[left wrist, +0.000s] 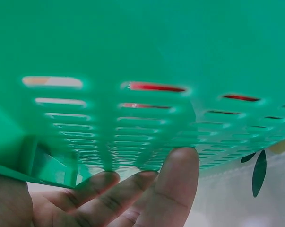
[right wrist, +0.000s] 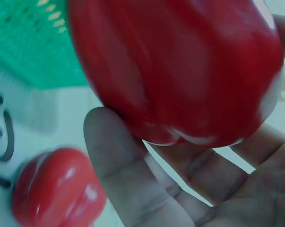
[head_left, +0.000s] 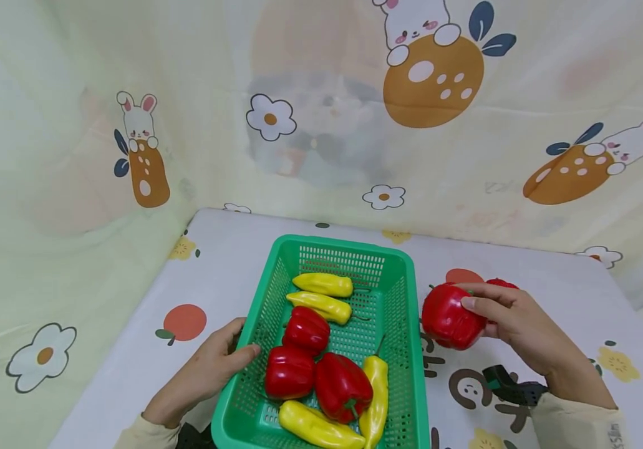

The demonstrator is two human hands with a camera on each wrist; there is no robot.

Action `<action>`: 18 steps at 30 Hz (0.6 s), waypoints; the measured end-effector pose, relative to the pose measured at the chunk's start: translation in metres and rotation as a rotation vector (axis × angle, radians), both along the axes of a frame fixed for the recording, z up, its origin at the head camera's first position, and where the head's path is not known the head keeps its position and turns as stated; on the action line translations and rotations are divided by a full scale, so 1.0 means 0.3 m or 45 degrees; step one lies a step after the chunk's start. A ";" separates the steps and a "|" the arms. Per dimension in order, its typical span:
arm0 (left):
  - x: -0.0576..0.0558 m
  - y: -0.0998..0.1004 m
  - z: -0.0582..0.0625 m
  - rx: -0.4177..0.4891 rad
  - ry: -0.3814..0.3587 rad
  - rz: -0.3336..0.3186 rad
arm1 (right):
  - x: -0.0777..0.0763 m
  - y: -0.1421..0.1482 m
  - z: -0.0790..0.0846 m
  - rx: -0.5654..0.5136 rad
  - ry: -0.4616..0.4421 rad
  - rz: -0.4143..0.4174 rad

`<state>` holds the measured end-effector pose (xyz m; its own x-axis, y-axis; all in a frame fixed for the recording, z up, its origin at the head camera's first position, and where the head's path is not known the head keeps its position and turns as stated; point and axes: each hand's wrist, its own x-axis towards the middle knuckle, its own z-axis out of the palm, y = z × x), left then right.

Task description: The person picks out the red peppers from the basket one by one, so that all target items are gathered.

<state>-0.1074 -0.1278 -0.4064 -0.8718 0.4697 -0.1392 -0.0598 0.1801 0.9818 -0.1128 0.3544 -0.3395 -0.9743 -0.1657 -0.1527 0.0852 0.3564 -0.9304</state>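
A red bell pepper (head_left: pixel 449 318) is in my right hand (head_left: pixel 514 318), gripped between thumb and fingers just outside the green basket's right side. The right wrist view shows this bell pepper (right wrist: pixel 180 66) close up, above the fingers. My left hand (head_left: pixel 209 365) holds the left rim of the green plastic basket (head_left: pixel 419 374), its thumb (head_left: pixel 245 357) over the edge. From the left wrist, the fingers (left wrist: pixel 168 194) lie along the basket's slotted outer wall (left wrist: pixel 142 42). Inside the basket are three red bell peppers (head_left: pixel 343 386) and several long yellow peppers (head_left: pixel 323 285).
Another red bell pepper (right wrist: pixel 59 189) lies on the table, mostly hidden behind my right hand in the head view. A printed white cloth (head_left: pixel 130 380) covers the table. Pale curtains with rabbit prints (head_left: pixel 327 156) hang at the back and sides.
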 end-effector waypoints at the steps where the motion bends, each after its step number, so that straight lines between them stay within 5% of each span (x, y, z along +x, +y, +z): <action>1: -0.001 0.000 0.001 -0.002 0.003 -0.003 | 0.006 0.013 -0.010 0.014 -0.010 -0.010; 18: 0.008 0.002 0.000 -0.012 -0.003 -0.009 | 0.073 0.086 -0.150 0.057 -0.222 -0.104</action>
<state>-0.1051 -0.1271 -0.4063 -0.8682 0.4743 -0.1458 -0.0608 0.1899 0.9799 -0.0910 0.3802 -0.3845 -0.9423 -0.0768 -0.3258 0.2739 0.3824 -0.8824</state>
